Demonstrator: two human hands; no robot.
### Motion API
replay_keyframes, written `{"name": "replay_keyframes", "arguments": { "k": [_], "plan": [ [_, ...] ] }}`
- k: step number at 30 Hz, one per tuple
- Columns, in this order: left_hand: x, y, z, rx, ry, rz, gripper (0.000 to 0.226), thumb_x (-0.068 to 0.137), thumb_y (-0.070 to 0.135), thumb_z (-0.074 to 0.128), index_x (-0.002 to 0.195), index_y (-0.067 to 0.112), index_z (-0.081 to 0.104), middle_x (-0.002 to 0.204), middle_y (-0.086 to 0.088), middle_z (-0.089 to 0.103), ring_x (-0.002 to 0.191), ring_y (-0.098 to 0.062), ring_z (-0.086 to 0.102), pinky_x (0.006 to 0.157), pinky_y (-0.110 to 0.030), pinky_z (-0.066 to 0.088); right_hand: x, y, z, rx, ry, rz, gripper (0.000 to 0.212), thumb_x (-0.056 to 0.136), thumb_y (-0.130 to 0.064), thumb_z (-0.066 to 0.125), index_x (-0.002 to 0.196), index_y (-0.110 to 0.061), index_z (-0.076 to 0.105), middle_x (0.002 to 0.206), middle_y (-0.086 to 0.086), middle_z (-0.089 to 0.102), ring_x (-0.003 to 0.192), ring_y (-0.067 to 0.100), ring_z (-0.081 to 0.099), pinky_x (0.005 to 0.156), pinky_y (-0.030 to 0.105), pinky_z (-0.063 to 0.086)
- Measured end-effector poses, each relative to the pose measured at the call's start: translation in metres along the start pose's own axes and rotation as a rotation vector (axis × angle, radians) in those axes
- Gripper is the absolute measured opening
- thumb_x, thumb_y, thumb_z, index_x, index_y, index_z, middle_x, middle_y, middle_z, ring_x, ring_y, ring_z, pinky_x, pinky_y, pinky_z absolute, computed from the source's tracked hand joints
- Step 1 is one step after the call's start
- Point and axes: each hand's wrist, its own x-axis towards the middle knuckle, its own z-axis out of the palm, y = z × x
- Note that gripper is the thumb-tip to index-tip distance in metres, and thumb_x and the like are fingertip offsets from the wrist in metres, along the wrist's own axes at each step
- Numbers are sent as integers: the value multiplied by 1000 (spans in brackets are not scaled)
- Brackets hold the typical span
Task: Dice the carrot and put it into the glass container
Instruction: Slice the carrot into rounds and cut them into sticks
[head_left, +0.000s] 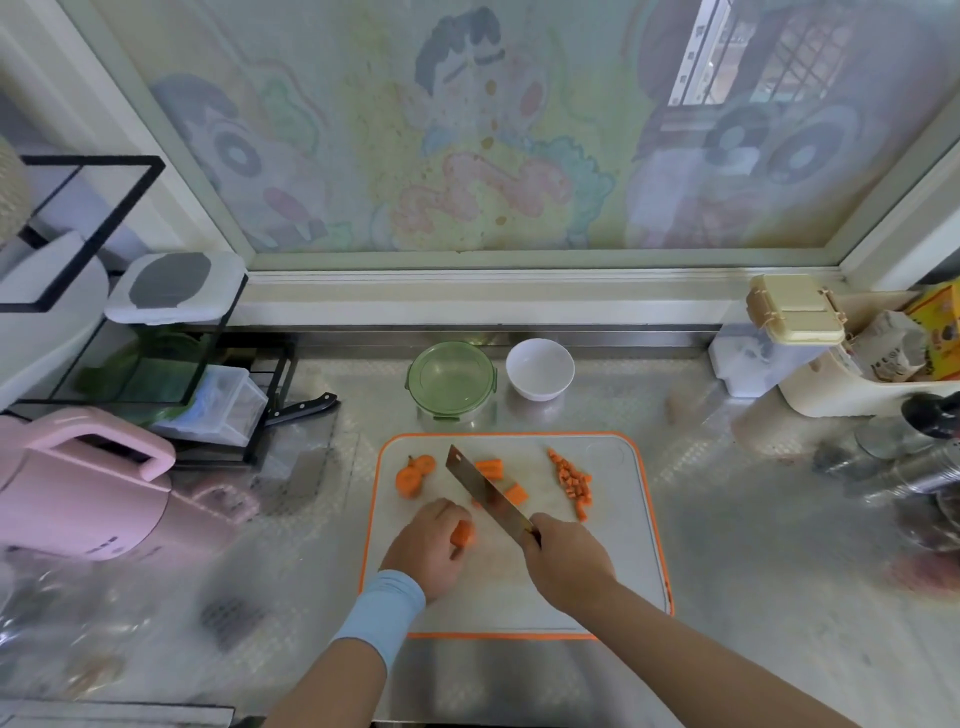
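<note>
A white cutting board (613, 545) with an orange rim lies on the steel counter. My left hand (428, 551) grips a carrot chunk (463, 534) on the board. My right hand (569, 564) holds the handle of a cleaver (485, 491), its blade slanting up and left across the board. Two carrot chunks (491, 468) (516, 493) lie beside the blade. Round carrot slices (414, 474) sit at the board's upper left. A pile of diced carrot (573, 480) lies at the upper right. Behind the board stands the glass container (451, 378) with a green rim, nothing inside it.
A white bowl (540, 368) stands right of the glass container. A pink kettle (78, 483) and a black wire rack (156, 364) with a black-handled knife (304, 408) fill the left. Boxes, a cream tub (857, 389) and metal jars (914, 467) crowd the right.
</note>
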Motion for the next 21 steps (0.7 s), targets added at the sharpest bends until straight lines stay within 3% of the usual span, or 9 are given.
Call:
{"name": "replay_keyframes", "arguments": {
  "k": [4,8,11,13,16,21],
  "plan": [
    [-24,-7,17,-54,-53,2,37,81,9,57,112,26,67,115,7,54,105,-12,54,91,-26,48,-9,-2,11,-43,-33,-4,23,100,-33,38,82,-24,49,73,-4,57,63,17,53,54,31,43],
    [-36,-2,25,-113,58,-52,46,74,22,67,119,27,57,119,10,48,111,-7,46,96,-20,40,-17,0,20,-68,-48,4,25,99,-32,38,76,-23,45,72,-3,56,63,18,51,53,30,39],
    [-41,1,26,-205,151,-177,40,69,31,76,103,24,55,102,14,48,99,-5,49,79,-16,39,-18,-1,23,-68,-46,27,26,99,-31,38,75,-23,45,70,-4,55,60,17,49,54,30,40],
    [-40,1,30,-229,153,-221,35,72,30,77,99,24,56,99,14,49,96,-7,52,76,-18,42,-19,-3,25,-60,-36,34,28,100,-32,38,73,-23,43,69,-4,55,60,18,49,54,30,40],
    [-37,-2,34,-249,162,-189,23,81,18,71,100,23,60,99,12,52,91,-13,59,80,-31,52,-23,-3,30,-63,-33,27,27,100,-32,38,77,-23,47,69,-2,57,58,17,50,51,29,40],
    [-41,-9,33,-131,233,-26,25,83,22,68,107,22,63,107,7,54,100,-11,52,80,-25,46,-27,-5,31,-93,-13,-20,25,102,-31,35,87,-23,53,69,-3,58,58,19,52,54,33,44]
  ]
}}
